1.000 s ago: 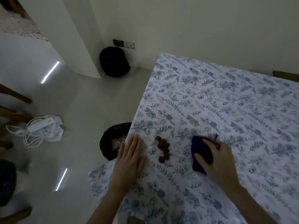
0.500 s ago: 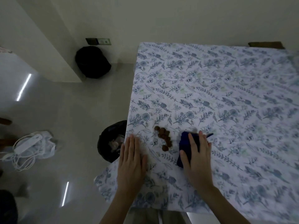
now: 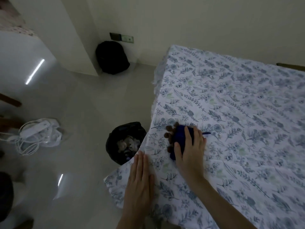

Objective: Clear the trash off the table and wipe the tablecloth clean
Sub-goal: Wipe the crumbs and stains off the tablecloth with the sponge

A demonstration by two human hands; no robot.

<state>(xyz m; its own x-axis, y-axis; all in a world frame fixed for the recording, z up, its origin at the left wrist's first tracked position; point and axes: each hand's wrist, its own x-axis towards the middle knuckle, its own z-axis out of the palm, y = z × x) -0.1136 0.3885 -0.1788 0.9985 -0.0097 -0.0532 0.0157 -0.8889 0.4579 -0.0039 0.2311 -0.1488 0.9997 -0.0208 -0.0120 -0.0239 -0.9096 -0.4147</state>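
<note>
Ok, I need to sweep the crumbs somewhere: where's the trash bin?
The trash bin stands on the floor just left of the table's edge, below the brown crumbs.

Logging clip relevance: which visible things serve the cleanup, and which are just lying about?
Job: brown scraps; blue cloth under right hand; left hand; tablecloth; bin.

Lying about: black bag; power strip; wall socket.

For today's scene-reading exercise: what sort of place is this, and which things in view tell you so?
Probably a dining area in a home. A table under a floral tablecloth stands against a plain wall, a bin lined with a black bag sits on the glossy tiled floor beside it, and a white power strip lies coiled nearby.
</note>
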